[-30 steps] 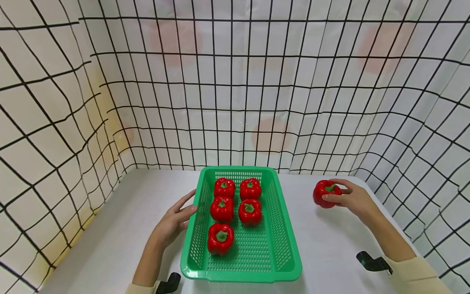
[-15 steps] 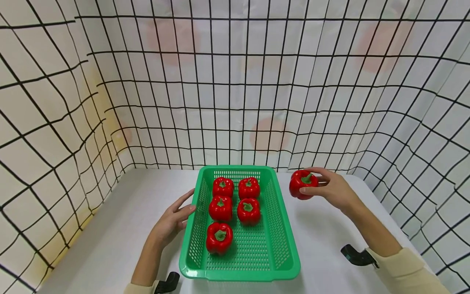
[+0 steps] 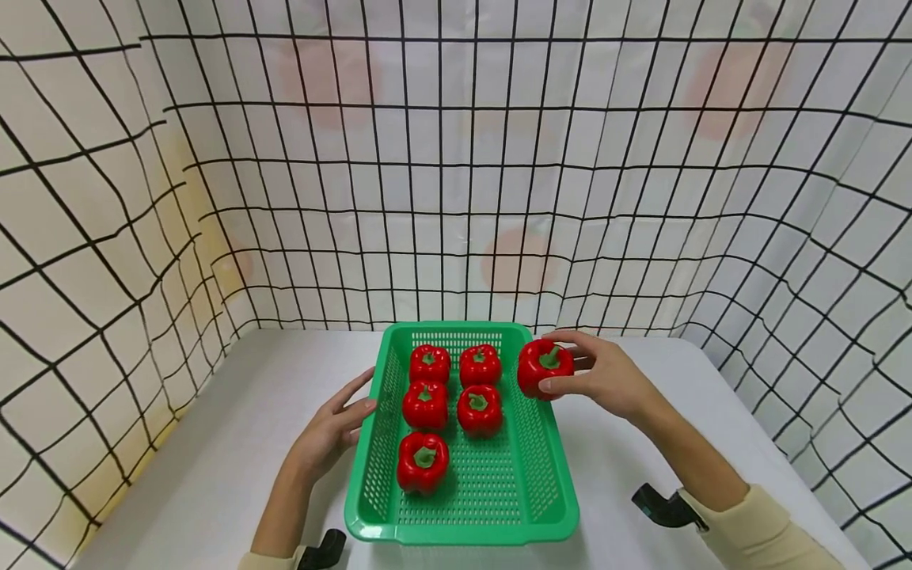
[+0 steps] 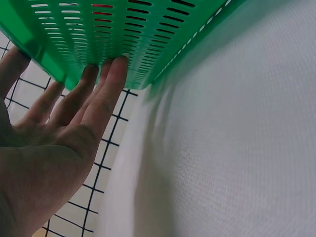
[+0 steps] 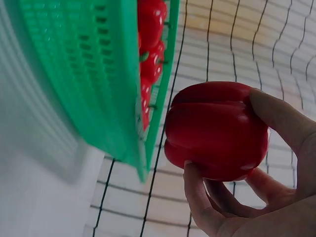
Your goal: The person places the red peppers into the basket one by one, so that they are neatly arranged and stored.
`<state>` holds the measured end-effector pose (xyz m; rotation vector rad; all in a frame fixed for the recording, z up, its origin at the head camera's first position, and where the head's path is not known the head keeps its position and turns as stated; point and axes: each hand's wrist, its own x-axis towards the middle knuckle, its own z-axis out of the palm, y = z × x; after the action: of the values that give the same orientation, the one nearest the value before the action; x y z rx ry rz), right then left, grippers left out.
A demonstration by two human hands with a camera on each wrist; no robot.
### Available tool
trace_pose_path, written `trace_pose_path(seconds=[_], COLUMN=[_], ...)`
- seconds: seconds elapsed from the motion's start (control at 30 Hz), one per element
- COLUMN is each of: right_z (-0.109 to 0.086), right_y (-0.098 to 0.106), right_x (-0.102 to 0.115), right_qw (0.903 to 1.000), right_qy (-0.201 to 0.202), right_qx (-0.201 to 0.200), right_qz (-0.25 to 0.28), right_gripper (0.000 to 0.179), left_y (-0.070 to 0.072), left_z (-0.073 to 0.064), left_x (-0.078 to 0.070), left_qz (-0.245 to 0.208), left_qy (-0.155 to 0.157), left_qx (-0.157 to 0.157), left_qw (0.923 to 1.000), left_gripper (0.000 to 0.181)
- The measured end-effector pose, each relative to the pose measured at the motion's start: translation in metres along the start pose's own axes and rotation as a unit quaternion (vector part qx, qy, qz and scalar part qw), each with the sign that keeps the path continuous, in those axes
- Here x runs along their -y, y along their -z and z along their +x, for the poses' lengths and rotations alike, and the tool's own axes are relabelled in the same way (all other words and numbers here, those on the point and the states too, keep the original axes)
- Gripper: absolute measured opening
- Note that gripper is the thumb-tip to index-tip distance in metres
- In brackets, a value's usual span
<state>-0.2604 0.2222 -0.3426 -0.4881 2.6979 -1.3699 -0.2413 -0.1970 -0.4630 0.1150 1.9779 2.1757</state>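
Note:
A red bell pepper (image 3: 539, 370) with a green stem is gripped by my right hand (image 3: 606, 376) over the right rim of the green basket (image 3: 492, 499). In the right wrist view thumb and fingers curl round the held pepper (image 5: 217, 131), which hangs beside the basket wall (image 5: 94, 74). Several more red bell peppers (image 3: 425, 405) stand inside the basket, in a left column and a shorter middle column. At the basket's left side is my left hand (image 3: 324, 435). The left wrist view has its fingers (image 4: 101, 98) extended, with tips against the slotted outer wall (image 4: 98, 29).
A white tabletop (image 3: 207, 443) carries the basket. Black grid netting (image 3: 456, 182) over pale walls encloses the back and both sides. Dark wrist cameras (image 3: 667, 507) sit at the beige sleeves (image 3: 755, 530).
My right hand has carried the pepper leftward from the table's right side, raising it on the way, to the basket's right rim. The left hand stays at the basket's left side.

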Motion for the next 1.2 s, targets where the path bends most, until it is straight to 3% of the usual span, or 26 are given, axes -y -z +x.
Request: trace_pose_path(seconds=[0.37,0.67,1.2], right_z=[-0.001,-0.004,-0.008], right_y=[-0.044,-0.077,-0.100], right_x=[0.016,0.014,0.007], right_qw=[0.9980,0.9935,0.9863], right_qy=[0.009,0.009,0.049], right_qx=[0.059,0.112,0.144], right_qz=[-0.019,-0.021,-0.064], right_gripper=[0.073,0.067,0.067], left_y=[0.000,0.002,0.000], left_z=[0.000,0.001,0.001], left_x=[-0.001,0.000,0.001], left_qz=[0.002,0.007,0.005], left_qy=[0.002,0.004,0.009], left_qx=[-0.006,-0.008,-0.016], left_qw=[1.0000,0.9999,0.9998], left_gripper=[0.065,0.066,0.067])
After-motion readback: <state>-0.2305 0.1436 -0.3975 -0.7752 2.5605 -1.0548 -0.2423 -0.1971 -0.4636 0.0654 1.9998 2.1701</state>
